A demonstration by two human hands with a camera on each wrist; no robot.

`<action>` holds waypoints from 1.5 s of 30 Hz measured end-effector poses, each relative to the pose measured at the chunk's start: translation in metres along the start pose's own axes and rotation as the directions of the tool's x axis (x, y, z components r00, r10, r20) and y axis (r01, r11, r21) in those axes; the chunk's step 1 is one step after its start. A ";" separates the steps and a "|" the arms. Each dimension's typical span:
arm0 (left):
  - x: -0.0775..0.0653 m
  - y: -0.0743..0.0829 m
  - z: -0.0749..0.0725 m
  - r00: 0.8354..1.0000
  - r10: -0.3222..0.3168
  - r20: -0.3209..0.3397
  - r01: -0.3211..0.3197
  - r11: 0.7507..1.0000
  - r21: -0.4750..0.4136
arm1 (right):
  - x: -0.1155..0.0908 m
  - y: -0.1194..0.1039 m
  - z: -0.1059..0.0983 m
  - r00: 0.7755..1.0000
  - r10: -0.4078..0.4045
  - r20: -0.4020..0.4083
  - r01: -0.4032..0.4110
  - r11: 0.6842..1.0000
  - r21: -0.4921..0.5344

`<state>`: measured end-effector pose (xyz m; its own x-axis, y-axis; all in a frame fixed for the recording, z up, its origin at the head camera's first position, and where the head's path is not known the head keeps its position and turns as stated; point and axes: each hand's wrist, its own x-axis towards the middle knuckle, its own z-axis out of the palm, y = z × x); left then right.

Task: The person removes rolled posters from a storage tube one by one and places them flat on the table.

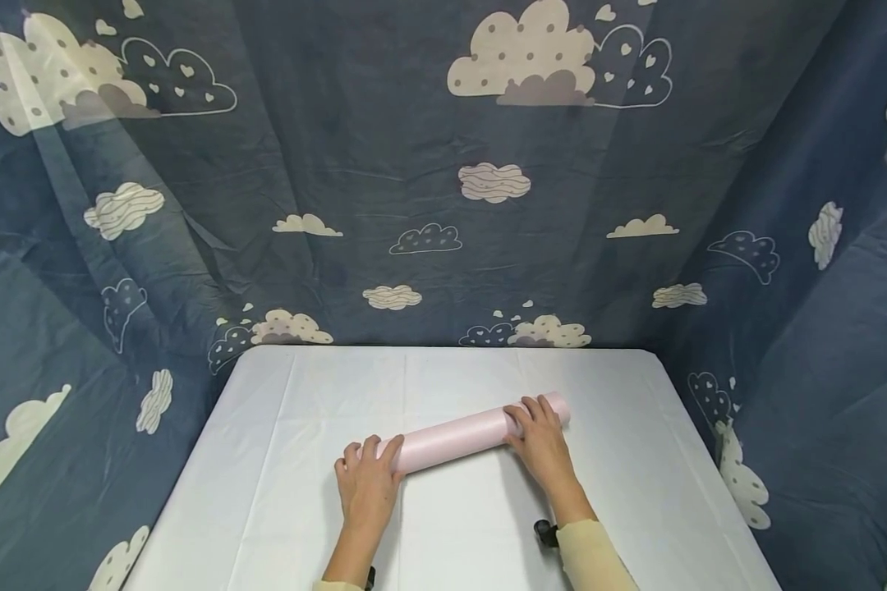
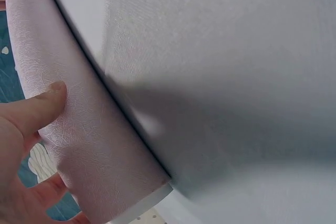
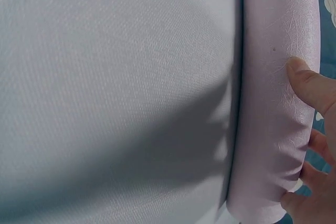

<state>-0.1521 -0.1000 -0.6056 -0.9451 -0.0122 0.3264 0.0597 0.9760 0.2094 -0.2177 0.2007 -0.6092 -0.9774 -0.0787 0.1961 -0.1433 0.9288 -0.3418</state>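
A pink roll point(image 1: 454, 437) of sheet material with a finely creased, embossed surface lies slantwise on the white table, its right end farther back. My left hand point(image 1: 367, 488) grips it near the left end. In the left wrist view the thumb point(image 2: 55, 98) presses the near side and the other fingers reach round the far side. Towards the right end, my right hand point(image 1: 543, 447) holds the roll the same way. The right wrist view shows that thumb point(image 3: 302, 72) on the pink surface, with the fingertips partly hidden behind it.
The white tabletop point(image 1: 310, 386) carries faint fold lines and the shadows of both arms. Dark blue cloth point(image 1: 384, 148) printed with clouds hangs behind the table and on both sides. A small black device point(image 1: 545, 533) sits at the right wrist.
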 end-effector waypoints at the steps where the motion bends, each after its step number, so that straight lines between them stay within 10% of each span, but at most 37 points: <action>1: 0.000 0.000 0.000 1.000 0.000 -0.004 0.000 1.000 -0.001 | 0.000 0.001 0.000 1.000 0.000 0.002 0.000 1.000 0.001; 45: 0.004 0.022 0.011 0.999 0.043 -0.027 -0.043 0.999 -0.013 | -0.020 -0.032 -0.022 0.994 -0.071 -0.079 0.079 0.992 0.103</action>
<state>-0.1577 -0.0766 -0.6095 -0.9327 0.0239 0.3597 0.1047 0.9727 0.2069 -0.1906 0.1803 -0.5820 -0.9495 -0.1155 0.2918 -0.2352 0.8775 -0.4179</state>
